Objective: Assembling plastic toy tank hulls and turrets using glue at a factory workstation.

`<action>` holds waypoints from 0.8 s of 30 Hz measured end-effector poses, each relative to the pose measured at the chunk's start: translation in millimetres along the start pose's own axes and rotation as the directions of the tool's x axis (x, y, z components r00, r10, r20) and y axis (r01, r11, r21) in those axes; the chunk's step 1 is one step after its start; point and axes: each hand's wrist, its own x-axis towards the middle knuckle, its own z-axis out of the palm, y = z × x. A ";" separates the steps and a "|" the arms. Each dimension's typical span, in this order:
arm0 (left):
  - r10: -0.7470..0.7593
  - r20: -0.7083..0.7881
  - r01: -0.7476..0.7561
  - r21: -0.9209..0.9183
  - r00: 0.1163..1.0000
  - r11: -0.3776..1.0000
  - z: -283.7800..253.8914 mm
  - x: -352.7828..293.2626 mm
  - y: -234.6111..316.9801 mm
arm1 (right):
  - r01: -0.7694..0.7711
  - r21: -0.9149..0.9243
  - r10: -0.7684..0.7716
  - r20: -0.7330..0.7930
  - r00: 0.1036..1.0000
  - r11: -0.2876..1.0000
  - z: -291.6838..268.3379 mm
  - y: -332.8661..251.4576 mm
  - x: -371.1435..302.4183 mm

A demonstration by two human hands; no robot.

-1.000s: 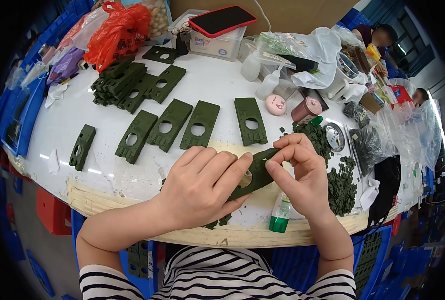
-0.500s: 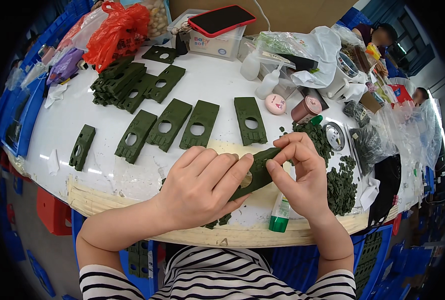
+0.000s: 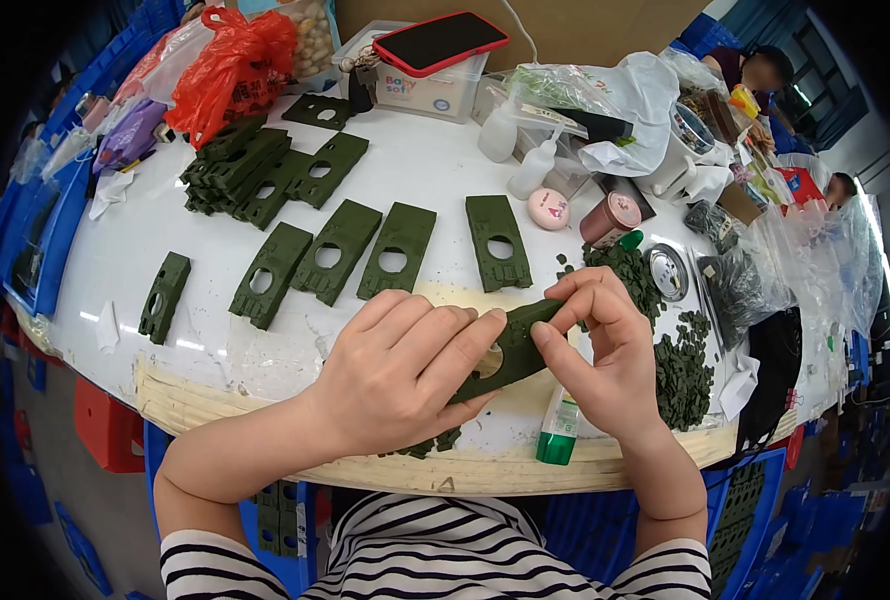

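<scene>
Gripping a long green piece (image 3: 518, 350) with a round hole, the left hand (image 3: 390, 370) has its fingers curled over one end, and the right hand (image 3: 605, 350) pinches the other end with thumb and finger. The piece is tilted, above the front of a white table (image 3: 200, 280). A bottle (image 3: 557, 440) with a green cap lies near it. Small green bits (image 3: 683, 375) lie in heaps on the right. More flat pieces (image 3: 405, 228) lie behind the hands, with a stack (image 3: 230, 170) farther back. Pale wood (image 3: 195, 397) runs along the table's front edge. A phone (image 3: 440, 43) rests on a clear box (image 3: 415, 92) at the back. Around the table are a blue crate (image 3: 62, 245), a red stool (image 3: 108, 425), grey floor (image 3: 75, 490) and another person (image 3: 730, 62).
</scene>
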 end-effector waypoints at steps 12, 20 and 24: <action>-0.036 0.011 0.037 -0.110 0.999 0.993 -3.4 5.6 -5.9 | -0.117 0.300 0.111 0.037 0.993 0.947 -8.1 -4.8 1.6; -0.152 -0.143 0.130 -0.151 0.978 0.980 -12.4 9.4 -25.2 | -0.071 0.085 0.074 -0.036 0.997 0.994 -15.5 -14.7 2.3; -0.227 -0.179 0.202 -0.148 0.957 0.968 -14.3 8.5 -33.0 | 0.104 -0.238 0.005 0.416 0.909 0.966 -10.8 -27.1 -3.1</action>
